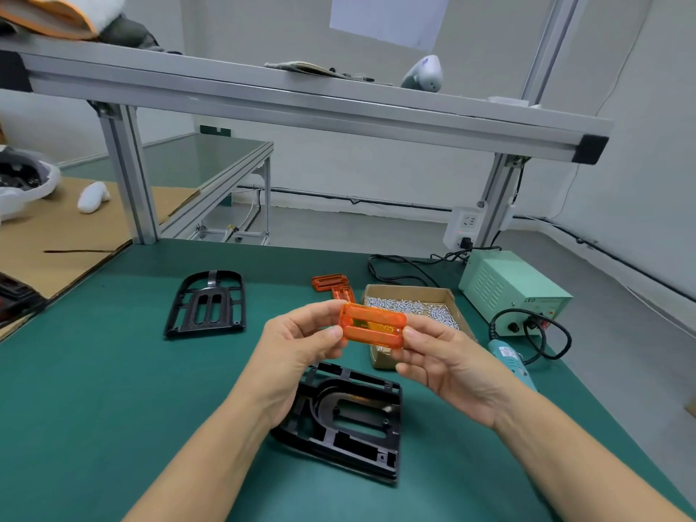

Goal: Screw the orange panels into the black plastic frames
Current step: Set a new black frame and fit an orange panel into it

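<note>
An orange panel, long axis lying left to right, is pinched at its ends by the fingers of the left hand and right hand above a black frame on the green tabletop, white walls behind.

- Both bare forearms reach forward and angle in toward each other, so the hands meet in front of the person, raised.
- The left hand has its thumb on top and fingers curled behind, pinching the left end of an orange panel.
- The right hand, palm turned up, pinches the panel's right end with thumb and fingertips.
</note>
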